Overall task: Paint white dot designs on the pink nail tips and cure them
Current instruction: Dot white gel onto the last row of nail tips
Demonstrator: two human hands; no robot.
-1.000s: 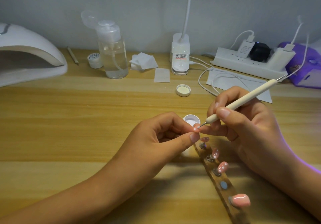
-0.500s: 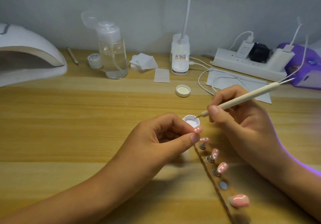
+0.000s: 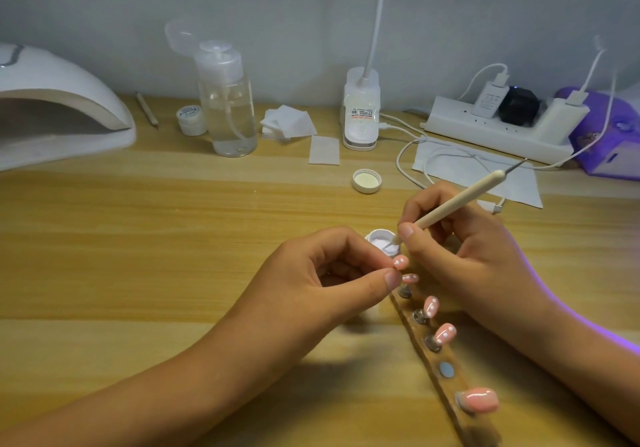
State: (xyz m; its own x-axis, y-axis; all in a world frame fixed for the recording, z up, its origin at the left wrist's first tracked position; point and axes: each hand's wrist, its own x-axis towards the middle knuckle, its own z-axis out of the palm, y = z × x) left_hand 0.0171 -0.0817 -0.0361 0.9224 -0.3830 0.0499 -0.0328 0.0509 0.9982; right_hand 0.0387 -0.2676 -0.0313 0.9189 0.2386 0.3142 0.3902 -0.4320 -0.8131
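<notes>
The left hand [image 3: 332, 280] pinches a pink nail tip [image 3: 401, 262] between thumb and forefinger. The tip carries white dots and juts past the fingertips toward the right hand [image 3: 460, 256]. That hand grips the dotting tool [image 3: 460, 200] like a pen, thumb and forefinger curled round its lower shaft. The tool's point sits in the white paint pot [image 3: 379, 238], which stands just beyond the left fingertips and just beside the right thumb.

Directly below the left thumb starts the wooden strip [image 3: 450, 353], which slants along the heel of the right hand toward the near table edge. The mounted nail tips [image 3: 445, 333] on it lean toward the right wrist, and between the last two shows a bare metal mount [image 3: 446, 370]. Only a narrow gap lies between the two hands, filled by pot, held tip and strip end.

Left of the left knuckles a wide stretch of table [image 3: 173, 256] runs to the curing lamp [image 3: 52, 107]. Beyond the fingertips lies a loose lid [image 3: 366, 180], well apart from them, then the wipes [image 3: 287, 122] and the bottle [image 3: 228, 107]. Beyond the right knuckles lie a paper sheet [image 3: 478, 176], a cable [image 3: 405, 155] and the power strip [image 3: 495, 129]. The tool's upper end hangs over the sheet's near edge.
</notes>
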